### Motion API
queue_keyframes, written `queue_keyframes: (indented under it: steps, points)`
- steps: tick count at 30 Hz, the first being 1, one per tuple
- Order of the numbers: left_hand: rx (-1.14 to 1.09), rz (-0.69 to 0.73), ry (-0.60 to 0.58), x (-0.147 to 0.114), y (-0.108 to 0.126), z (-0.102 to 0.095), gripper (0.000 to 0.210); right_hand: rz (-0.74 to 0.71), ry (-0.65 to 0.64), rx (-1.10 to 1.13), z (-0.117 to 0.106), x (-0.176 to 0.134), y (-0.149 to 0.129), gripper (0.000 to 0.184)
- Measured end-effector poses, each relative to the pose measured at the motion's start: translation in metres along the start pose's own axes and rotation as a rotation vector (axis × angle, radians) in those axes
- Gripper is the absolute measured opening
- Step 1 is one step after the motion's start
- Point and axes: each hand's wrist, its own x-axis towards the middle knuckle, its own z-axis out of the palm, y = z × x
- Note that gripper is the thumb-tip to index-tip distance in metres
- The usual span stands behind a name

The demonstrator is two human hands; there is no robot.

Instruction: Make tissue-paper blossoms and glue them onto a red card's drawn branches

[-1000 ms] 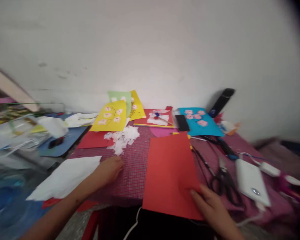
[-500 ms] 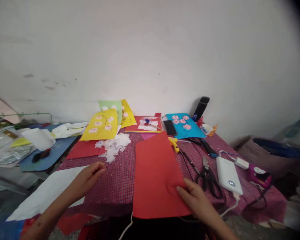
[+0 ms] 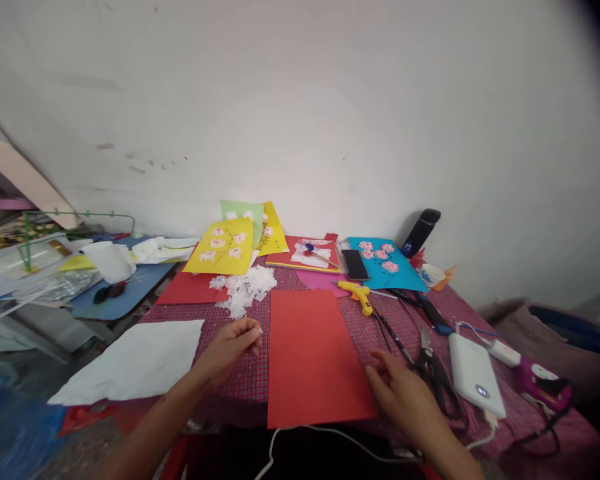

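Observation:
A red sheet of paper [image 3: 313, 360] lies on the checked tablecloth in front of me, its near edge at the table's front. Beside its right edge is my right hand [image 3: 403, 393], fingers loosely apart and not gripping the sheet. To the left of the sheet hovers my left hand [image 3: 236, 341], fingers curled with thumb and forefinger pinched; a tiny white speck shows at the tips, too small to name. Beyond the left hand is a heap of torn white paper bits [image 3: 245, 288]. A large white sheet [image 3: 135, 357] lies left of that hand.
Flower pictures on yellow [image 3: 223, 267] and blue paper [image 3: 403, 273] stand at the back. A yellow glue gun [image 3: 359, 293], a phone [image 3: 355, 265], black scissors [image 3: 437, 377] and a white power bank [image 3: 476, 373] lie to the right. A blue side table [image 3: 135, 293] adjoins at left.
The red sheet has come down from a raised, tilted hold to lie on the table. My right hand has let go of it. My left hand has moved right, closer to the sheet.

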Motion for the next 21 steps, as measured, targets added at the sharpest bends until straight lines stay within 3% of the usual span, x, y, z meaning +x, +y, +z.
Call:
queue_keyframes:
  steps: [8,15,21]
  points:
    - [-0.442,-0.147,-0.130,0.035,-0.003,0.048,0.031,-0.253,-0.004,0.251,0.014,0.010,-0.035,0.026]
    - [-0.588,-0.262,-0.207,0.023,-0.008,0.071,0.026,-0.445,-0.027,0.382,0.031,0.044,-0.088,0.021]
    - [-0.654,-0.307,-0.231,0.016,-0.005,0.079,0.023,-0.562,-0.098,0.461,0.039,0.054,-0.100,0.016]
